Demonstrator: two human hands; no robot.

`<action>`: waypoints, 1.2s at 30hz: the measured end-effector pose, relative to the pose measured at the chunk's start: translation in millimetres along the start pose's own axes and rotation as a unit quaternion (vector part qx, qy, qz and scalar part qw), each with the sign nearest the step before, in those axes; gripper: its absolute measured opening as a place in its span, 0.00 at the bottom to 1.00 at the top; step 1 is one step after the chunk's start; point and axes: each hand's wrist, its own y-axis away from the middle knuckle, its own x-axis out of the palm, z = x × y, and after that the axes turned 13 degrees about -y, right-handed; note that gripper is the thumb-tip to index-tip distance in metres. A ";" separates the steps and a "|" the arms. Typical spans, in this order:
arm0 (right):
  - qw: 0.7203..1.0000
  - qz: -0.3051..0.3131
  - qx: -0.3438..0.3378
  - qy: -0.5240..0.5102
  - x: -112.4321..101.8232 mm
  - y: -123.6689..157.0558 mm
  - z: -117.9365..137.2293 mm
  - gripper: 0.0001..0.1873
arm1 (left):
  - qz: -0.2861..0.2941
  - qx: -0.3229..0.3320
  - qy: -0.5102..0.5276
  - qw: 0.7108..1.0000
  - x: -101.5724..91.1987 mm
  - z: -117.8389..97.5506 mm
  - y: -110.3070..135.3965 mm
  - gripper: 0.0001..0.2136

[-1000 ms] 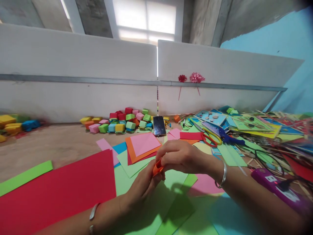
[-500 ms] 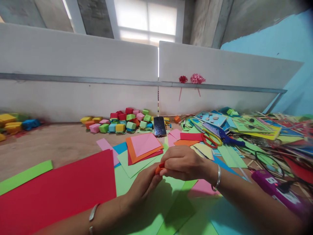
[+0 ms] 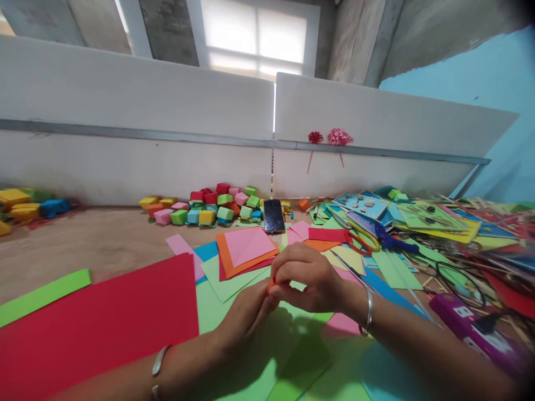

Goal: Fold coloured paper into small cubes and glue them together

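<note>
My left hand (image 3: pixel 244 320) and my right hand (image 3: pixel 307 275) meet above the green paper sheets (image 3: pixel 288 356) near the table's front. Both pinch a small folded orange paper piece (image 3: pixel 271 285), of which only a sliver shows between the fingers. My right hand's fingers curl over it from above; my left hand's fingers press it from below. Each wrist wears a silver bangle.
A large red sheet (image 3: pixel 100 328) lies at the left, a stack of coloured squares (image 3: pixel 244 250) just beyond my hands. Folded paper cubes (image 3: pixel 209 207) and a phone (image 3: pixel 273 215) sit at the back. Scissors (image 3: pixel 368 236), cards and sticks clutter the right; a purple device (image 3: pixel 472 326) lies near my right forearm.
My hands have closed tighter over the orange piece, so less of it shows. My right hand has shifted slightly left and nearer, and the view has tilted a little.
</note>
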 end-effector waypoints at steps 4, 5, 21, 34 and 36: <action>0.999 0.019 -0.020 -0.015 1.9 0.8 -1.0 0.14 | -0.025 0.033 -0.026 0.999 -2.7 -1.4 -0.6 0.16; 0.999 0.023 -0.027 -0.019 2.2 1.2 -1.6 0.14 | -0.042 0.043 -0.038 0.997 -3.6 -0.7 -1.0 0.14; 1.000 -0.024 -0.010 0.001 8.5 6.0 -0.9 0.05 | -0.160 0.159 -0.111 0.968 -11.2 2.8 -5.0 0.06; 0.997 -0.034 0.031 -0.056 12.2 4.7 8.6 0.08 | -0.154 0.140 -0.084 0.974 -11.4 -2.2 -7.3 0.11; 0.997 -0.040 0.045 -0.041 9.6 4.7 5.9 0.05 | -0.162 0.117 -0.068 0.977 -11.1 -0.1 -7.5 0.10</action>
